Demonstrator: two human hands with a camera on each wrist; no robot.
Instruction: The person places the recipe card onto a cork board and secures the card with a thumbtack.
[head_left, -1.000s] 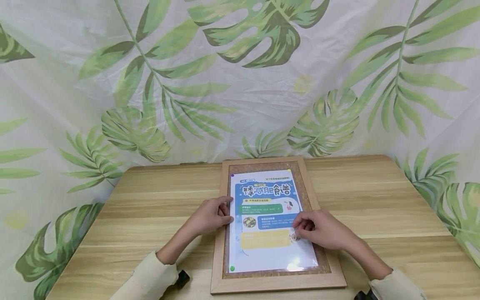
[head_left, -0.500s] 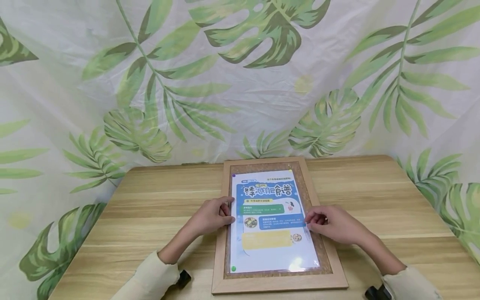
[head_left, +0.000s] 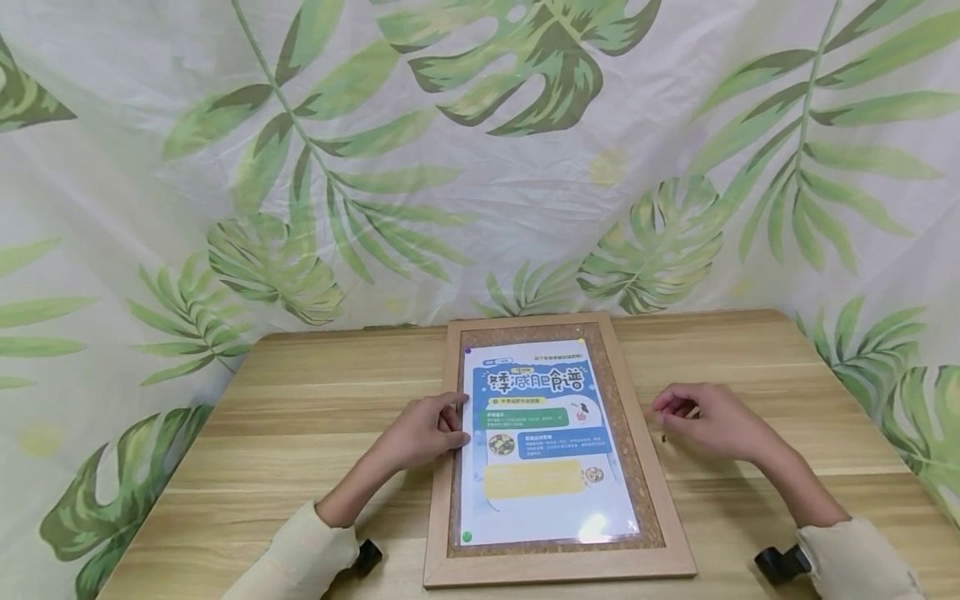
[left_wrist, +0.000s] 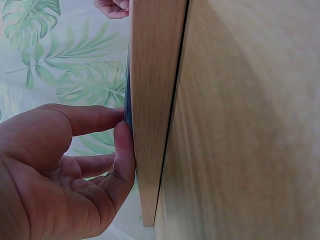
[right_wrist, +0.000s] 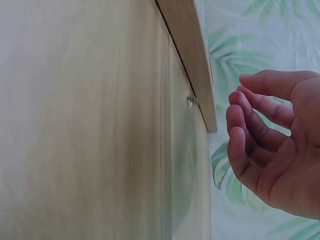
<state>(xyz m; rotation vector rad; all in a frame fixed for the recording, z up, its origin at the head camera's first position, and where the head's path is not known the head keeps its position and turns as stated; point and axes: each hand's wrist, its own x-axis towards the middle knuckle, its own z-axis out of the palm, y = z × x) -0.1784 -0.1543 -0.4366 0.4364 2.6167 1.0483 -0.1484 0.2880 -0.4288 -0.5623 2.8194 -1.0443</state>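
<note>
A cork board (head_left: 647, 508) in a wooden frame lies on the table, with a printed poster (head_left: 540, 518) on it. Round pins sit at three of the poster's corners: a purple pin (head_left: 467, 351), a yellow pin (head_left: 581, 341) and a green pin (head_left: 467, 537). My left hand (head_left: 420, 432) touches the poster's left edge with thumb and forefinger. Right of the frame, my right hand (head_left: 708, 419) hovers with loosely curled fingers, nothing visible between them. Close below its fingertips is a small shiny piece (right_wrist: 191, 101) beside the frame.
The wood-grain table (head_left: 337, 383) extends on both sides of the board. Behind it hangs a white cloth (head_left: 517, 208) printed with green leaves. A black wrist device (head_left: 782, 565) shows at the right sleeve (head_left: 862, 558).
My right hand has moved right from the poster's right side, past the frame, to over the table. The left hand stays at the poster's left edge.
</note>
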